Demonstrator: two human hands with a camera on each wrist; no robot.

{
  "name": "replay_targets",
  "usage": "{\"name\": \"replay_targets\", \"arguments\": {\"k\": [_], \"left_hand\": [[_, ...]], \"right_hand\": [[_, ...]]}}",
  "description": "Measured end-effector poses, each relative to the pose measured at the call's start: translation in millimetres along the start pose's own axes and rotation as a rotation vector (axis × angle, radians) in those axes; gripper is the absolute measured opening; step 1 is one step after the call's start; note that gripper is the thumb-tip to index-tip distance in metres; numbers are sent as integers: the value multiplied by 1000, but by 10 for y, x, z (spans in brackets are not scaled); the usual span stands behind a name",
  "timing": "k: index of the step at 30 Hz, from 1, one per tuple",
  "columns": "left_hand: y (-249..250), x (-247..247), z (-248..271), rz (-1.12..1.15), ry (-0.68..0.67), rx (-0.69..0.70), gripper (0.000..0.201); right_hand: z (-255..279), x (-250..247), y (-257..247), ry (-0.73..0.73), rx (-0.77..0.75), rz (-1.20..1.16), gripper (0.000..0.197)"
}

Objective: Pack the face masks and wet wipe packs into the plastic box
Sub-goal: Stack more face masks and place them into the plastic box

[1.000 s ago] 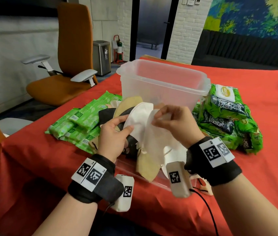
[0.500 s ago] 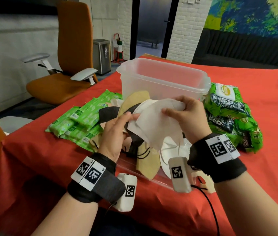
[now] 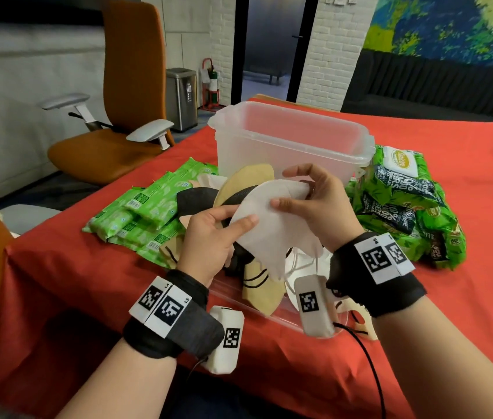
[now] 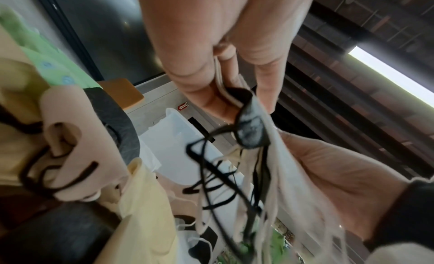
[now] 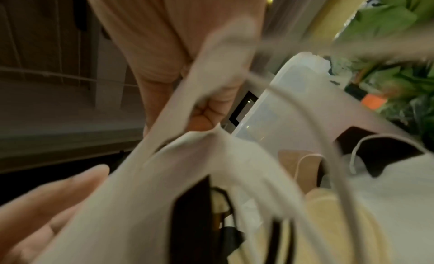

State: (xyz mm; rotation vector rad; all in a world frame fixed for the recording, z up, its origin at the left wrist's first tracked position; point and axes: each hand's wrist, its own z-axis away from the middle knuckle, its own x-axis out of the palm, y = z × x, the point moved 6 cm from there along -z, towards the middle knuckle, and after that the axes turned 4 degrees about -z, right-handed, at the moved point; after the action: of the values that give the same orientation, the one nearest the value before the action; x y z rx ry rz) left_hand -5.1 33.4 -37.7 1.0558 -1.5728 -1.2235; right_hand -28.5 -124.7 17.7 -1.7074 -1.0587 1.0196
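"100%" on the dark-banded green wipe packs [image 3: 402, 207]; "L5" on the left wrist tag [image 3: 165, 306].

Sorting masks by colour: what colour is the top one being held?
White mask, clearest in the head view.

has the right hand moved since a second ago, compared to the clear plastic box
Yes. The right hand, pinching the white face mask, has shifted right and up toward the near wall of the clear plastic box.
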Motion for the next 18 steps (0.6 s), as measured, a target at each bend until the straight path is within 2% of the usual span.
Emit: {"name": "replay_targets", "arguments": {"k": [2,6,8,9,11,12,14,18], "left_hand": [[-5,-18,-7,-28,29,16,16],[-32,-58,-34,-63,57,30,15],[-55,-83,-63,-57,60,37,23],[-38,-75,-68,-40,46,50,27],[2,-56,-71,-20,22,82,31],[16,-51,-66,-26,22,99,32],[2,-63,-66,-42,39,114,33],[-88,-107,-85,-74,78,106,35]], "right_hand": [[-19,-17,31,31,-21,37,43],[-36,-12,142,33,36,114,50],[-30,-1,187,-25,96,152,49],[-26,-3,200,-40,109,131,42],[-23,-42,186,5,77,62,20],[-24,-77,180,55,55,46,17],[-32,-134,198,142,17,63,25],[4,-134,131,184,-88,60,29]]}}
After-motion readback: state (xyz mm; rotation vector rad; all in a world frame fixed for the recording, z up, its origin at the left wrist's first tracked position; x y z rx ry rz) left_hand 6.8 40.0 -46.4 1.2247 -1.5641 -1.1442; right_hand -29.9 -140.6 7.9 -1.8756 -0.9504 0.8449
